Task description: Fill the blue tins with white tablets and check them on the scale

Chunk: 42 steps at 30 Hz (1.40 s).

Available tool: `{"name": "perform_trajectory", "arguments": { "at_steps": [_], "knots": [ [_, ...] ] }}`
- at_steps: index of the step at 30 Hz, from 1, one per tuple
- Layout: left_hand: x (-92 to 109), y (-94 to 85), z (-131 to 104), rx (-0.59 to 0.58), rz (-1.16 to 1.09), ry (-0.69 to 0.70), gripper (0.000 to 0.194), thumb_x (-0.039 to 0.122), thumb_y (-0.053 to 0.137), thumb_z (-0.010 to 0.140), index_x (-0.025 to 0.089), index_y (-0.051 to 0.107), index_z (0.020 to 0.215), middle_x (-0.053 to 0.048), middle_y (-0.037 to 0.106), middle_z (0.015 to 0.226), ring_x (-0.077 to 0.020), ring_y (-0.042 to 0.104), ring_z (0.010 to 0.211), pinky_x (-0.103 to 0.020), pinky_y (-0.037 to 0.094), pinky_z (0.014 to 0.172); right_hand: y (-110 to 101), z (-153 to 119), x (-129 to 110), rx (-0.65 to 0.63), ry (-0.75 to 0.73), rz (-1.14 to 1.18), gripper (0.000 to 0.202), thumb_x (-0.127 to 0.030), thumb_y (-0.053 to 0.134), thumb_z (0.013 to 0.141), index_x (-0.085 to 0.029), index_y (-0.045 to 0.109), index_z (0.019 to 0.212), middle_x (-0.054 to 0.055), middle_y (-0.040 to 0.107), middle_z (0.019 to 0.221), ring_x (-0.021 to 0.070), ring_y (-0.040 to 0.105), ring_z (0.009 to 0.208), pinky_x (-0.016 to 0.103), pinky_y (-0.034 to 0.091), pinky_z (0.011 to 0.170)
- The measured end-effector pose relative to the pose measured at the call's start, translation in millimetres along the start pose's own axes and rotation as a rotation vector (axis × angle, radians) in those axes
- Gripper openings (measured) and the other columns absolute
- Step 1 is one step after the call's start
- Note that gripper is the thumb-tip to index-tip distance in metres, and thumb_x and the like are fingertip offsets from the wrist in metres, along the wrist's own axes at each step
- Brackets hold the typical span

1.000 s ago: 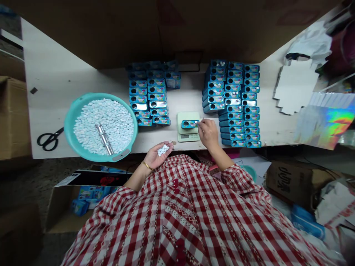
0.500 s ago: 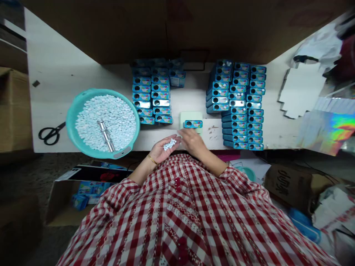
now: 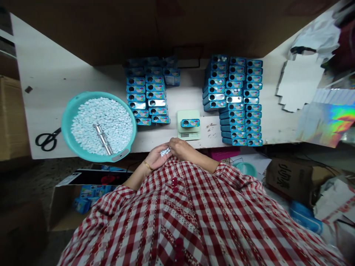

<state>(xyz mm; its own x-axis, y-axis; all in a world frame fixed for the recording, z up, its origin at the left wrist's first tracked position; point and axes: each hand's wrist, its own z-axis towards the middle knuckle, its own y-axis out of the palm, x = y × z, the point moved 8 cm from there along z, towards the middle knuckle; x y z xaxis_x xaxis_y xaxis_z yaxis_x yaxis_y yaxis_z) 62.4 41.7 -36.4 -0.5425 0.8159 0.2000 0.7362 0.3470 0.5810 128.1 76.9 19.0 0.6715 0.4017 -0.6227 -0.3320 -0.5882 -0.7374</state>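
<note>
My left hand [image 3: 155, 158] is cupped palm up at the table's front edge, holding a small heap of white candies [image 3: 165, 152]. Over that palm, my right hand [image 3: 181, 149] has its fingers bent down at the candies; its fingertips are partly hidden, so what they pinch does not show. Just beyond the hands, a blue candy tin [image 3: 190, 123] with a dark round opening lies on a pale green kitchen scale [image 3: 188, 135]. To the left stands a turquoise bowl [image 3: 66, 127] full of white candies, with a shiny metal tube [image 3: 103, 139] lying on them.
Rows of blue tins stand left [image 3: 156, 95] and right [image 3: 236, 113] of the scale; some right-hand ones have candies on top. Black-handled scissors [image 3: 47, 140] lie left of the bowl. A large cardboard box [image 3: 166, 33] fills the back. White cut card [image 3: 301, 87] lies far right.
My right hand has drawn back from beside the tin to the candies in my left palm. Both hands now sit closer to my body, and the scale's front shows.
</note>
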Motion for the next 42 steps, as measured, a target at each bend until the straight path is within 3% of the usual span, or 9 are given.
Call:
{"name": "perform_trajectory", "arguments": {
  "at_steps": [4,9,14,22,30,34,39,42],
  "knots": [
    [14.5,19.2,9.3,-0.035,-0.012,0.079,0.032,0.001,0.048,0.074,0.005,0.066,0.100,-0.012,0.070,0.091,-0.0189,0.065,0.093,-0.032,0.047,0.094,-21.9,-1.7,18.2,0.085,0.053,0.029,0.019,-0.013,0.048,0.087,-0.012,0.062,0.100,0.010,0.061,0.097,0.0182,0.056,0.091,0.029,0.047,0.082],
    [32.0,36.4,22.1,-0.041,0.000,0.106,0.028,0.003,0.050,0.074,0.005,0.065,0.097,-0.015,0.069,0.099,-0.0203,0.064,0.101,-0.033,0.044,0.099,-69.8,-11.0,62.4,0.408,0.146,0.101,0.020,-0.012,0.048,0.086,-0.014,0.065,0.096,0.009,0.062,0.096,0.0172,0.057,0.093,0.028,0.046,0.084],
    [37.6,31.1,22.8,-0.012,0.004,0.110,0.029,0.003,0.050,0.075,0.006,0.064,0.099,-0.014,0.069,0.101,-0.0206,0.063,0.104,-0.033,0.045,0.099,-74.9,-9.1,89.7,0.360,0.252,-0.054,0.021,-0.015,0.049,0.086,-0.016,0.066,0.097,0.010,0.061,0.096,0.0204,0.056,0.091,0.030,0.046,0.079],
    [40.6,7.5,12.6,0.115,-0.020,0.136,0.031,0.001,0.048,0.075,0.008,0.063,0.101,-0.012,0.070,0.097,-0.0185,0.064,0.102,-0.032,0.046,0.098,-75.0,-9.7,88.1,0.297,0.291,-0.132,0.024,-0.015,0.046,0.088,-0.016,0.066,0.102,0.010,0.059,0.100,0.0204,0.054,0.092,0.030,0.044,0.080],
    [40.8,1.5,11.6,0.103,-0.028,0.150,0.037,0.002,0.048,0.075,0.009,0.061,0.108,-0.012,0.070,0.098,-0.0183,0.063,0.102,-0.033,0.046,0.098,-72.6,-5.1,83.3,0.232,0.340,-0.172,0.027,-0.017,0.043,0.090,-0.016,0.066,0.104,0.011,0.059,0.103,0.0212,0.053,0.094,0.030,0.045,0.079],
    [39.4,-1.3,9.3,0.102,-0.052,0.149,0.034,0.001,0.047,0.075,0.006,0.062,0.104,-0.013,0.070,0.097,-0.0176,0.065,0.098,-0.030,0.047,0.096,-76.8,-7.9,86.1,0.354,0.287,-0.040,0.028,-0.015,0.043,0.089,-0.017,0.064,0.107,0.010,0.061,0.105,0.0205,0.056,0.097,0.031,0.045,0.083],
    [36.3,-2.5,6.9,0.104,-0.062,0.139,0.038,0.001,0.047,0.075,0.007,0.060,0.110,-0.013,0.070,0.097,-0.0174,0.065,0.098,-0.030,0.047,0.095,-94.7,-36.0,90.4,0.648,0.227,0.133,0.024,-0.017,0.044,0.089,-0.020,0.064,0.101,0.008,0.064,0.097,0.0194,0.059,0.095,0.034,0.046,0.086],
    [29.4,-2.2,6.0,0.090,-0.073,0.112,0.037,0.002,0.046,0.076,0.007,0.061,0.109,-0.013,0.070,0.096,-0.0175,0.066,0.096,-0.030,0.049,0.092,-87.7,-51.8,76.5,0.716,0.205,0.187,0.022,-0.020,0.044,0.090,-0.021,0.064,0.098,0.007,0.065,0.091,0.0183,0.060,0.089,0.035,0.048,0.084]
  ]
}}
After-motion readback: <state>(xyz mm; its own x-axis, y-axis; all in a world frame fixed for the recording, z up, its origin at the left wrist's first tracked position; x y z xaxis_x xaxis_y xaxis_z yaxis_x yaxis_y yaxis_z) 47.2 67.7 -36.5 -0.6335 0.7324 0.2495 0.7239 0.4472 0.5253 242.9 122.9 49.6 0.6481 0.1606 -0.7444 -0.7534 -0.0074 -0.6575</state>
